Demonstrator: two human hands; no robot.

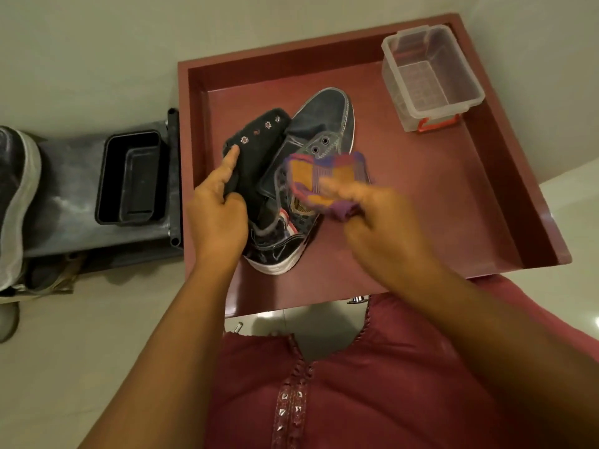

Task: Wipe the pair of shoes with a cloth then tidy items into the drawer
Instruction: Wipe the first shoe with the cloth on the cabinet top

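A dark high-top shoe point(327, 118) with a white sole lies in the open dark red drawer point(437, 196), toe pointing away from me. My left hand point(217, 212) grips its black side flap with the eyelets, holding it open. My right hand point(379, 222), blurred by motion, holds a purple and orange checked cloth point(321, 179) against the shoe's inner side near the tongue. The second shoe point(16, 196) of the pair, dark with a white sole, lies at the far left edge, partly cut off.
A clear plastic box point(431, 76) with a red latch stands in the drawer's far right corner. Left of the drawer a grey rack point(71, 189) carries a black tray point(129, 179). Pale tiled floor surrounds everything.
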